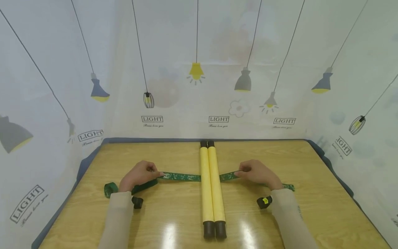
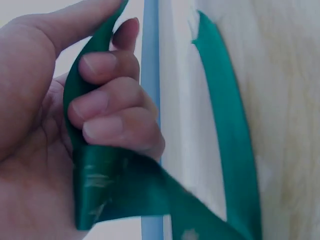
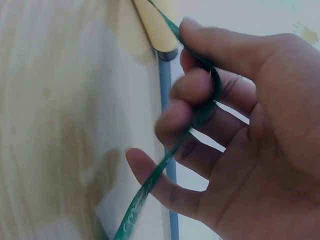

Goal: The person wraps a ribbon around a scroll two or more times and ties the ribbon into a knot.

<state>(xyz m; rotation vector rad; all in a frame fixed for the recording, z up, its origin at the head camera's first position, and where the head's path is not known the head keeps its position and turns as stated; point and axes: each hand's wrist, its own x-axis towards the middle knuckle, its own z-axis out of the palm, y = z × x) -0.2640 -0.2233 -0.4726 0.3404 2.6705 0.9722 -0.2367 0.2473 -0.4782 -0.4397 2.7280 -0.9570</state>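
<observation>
Two yellow tubes [image 1: 209,186] with dark end caps lie side by side down the middle of the table. A green patterned ribbon [image 1: 183,176] passes beneath them and comes out on both sides. My left hand [image 1: 141,175] pinches the ribbon left of the tubes; in the left wrist view its fingers curl round the green ribbon [image 2: 125,185], and a loose length trails off. To the right of the tubes, my right hand [image 1: 256,173] pinches the other stretch. The right wrist view shows this ribbon [image 3: 142,195] threading between the thumb and curled fingers, with the little finger held apart.
A small black object [image 1: 138,202] sits by the left wrist, and another with a yellow mark [image 1: 264,202] by the right wrist. Ribbon curls on the wooden table [image 1: 174,214] at the left. A white lamp-printed curtain [image 1: 174,41] surrounds the table's far side.
</observation>
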